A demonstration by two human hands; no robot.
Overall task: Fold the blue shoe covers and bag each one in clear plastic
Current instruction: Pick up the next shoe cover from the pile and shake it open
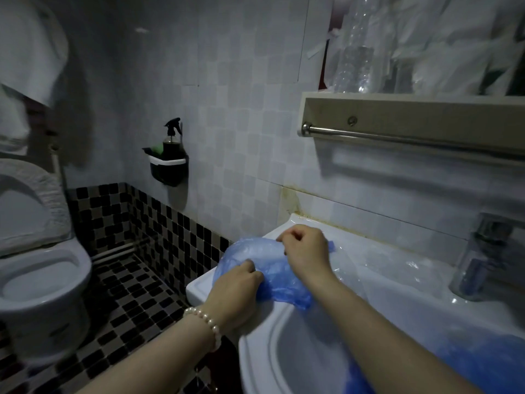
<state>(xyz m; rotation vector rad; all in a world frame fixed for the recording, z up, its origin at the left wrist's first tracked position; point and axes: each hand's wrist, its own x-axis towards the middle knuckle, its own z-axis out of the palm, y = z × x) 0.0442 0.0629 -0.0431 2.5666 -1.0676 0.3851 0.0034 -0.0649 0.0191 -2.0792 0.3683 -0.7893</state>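
Both forearms reach forward and slightly leftward over the white ceramic washbasin point(284, 331), meeting at its back left corner. The left hand point(235, 291), with a pearl bead bracelet point(204, 317) at the wrist, lies palm down on the near edge of the crumpled blue plastic shoe cover point(255, 260), its fingers bent and pressed into the thin film, apparently gathering it. The right hand point(306, 248) sits just beyond and to the right of the left one, knuckles up, fingers curled tightly so that the fingertips pinch the far edge of the same shoe cover. The cover lies spread on the basin's flat rim under and between the two hands. To the right of the right hand, a sheet of clear plastic point(377, 268) lies on the rim, reaching towards the chrome tap point(483, 257). Well to the left of the left hand stands a white toilet point(42, 280).
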